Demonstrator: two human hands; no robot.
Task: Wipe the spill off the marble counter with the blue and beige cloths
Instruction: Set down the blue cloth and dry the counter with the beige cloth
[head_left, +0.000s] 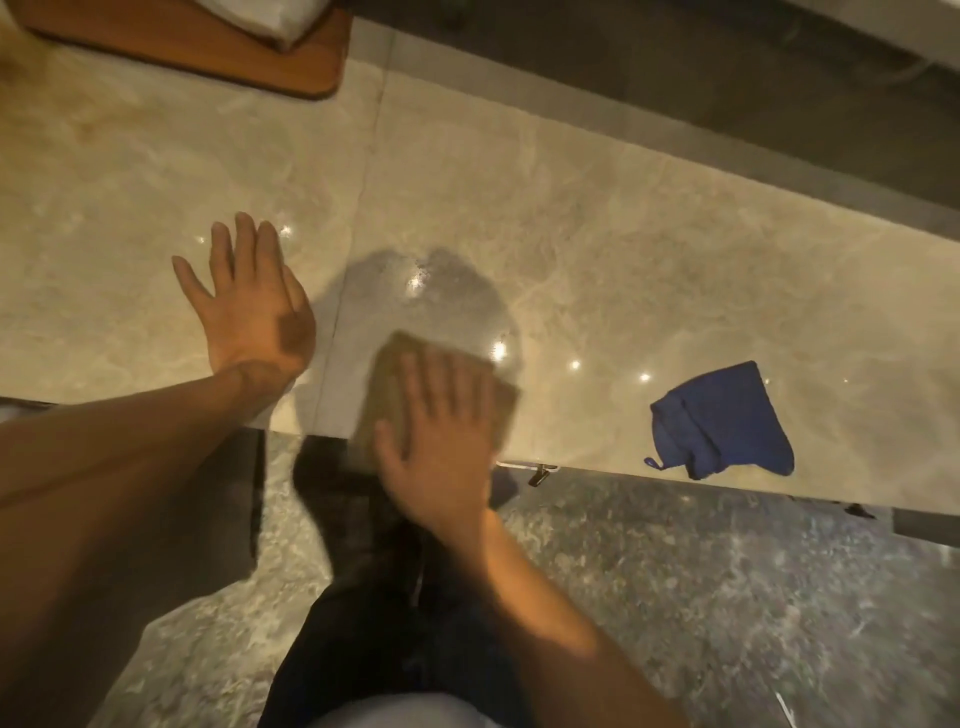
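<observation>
While the right hand lies flat with its fingers spread over the folded beige cloth, pressing it down on the marble worktop at the near edge, the palm looks placed to put even weight across the whole pad rather than to pinch it. Part of the cloth seems to overhang the edge, which suggests a stroke drawn toward the body. Just beyond it sits a darker, glistening patch, probably the wet spill or its smear, though a shadow may add to it. The left hand rests open, fingers wide, holding nothing, planted on the stone to the left, likely as a brace for leaning in. Well to the right, the blue cloth lies crumpled and untouched near the front edge, presumably parked within reach. A wooden board sits far back, clear of the wiping.
</observation>
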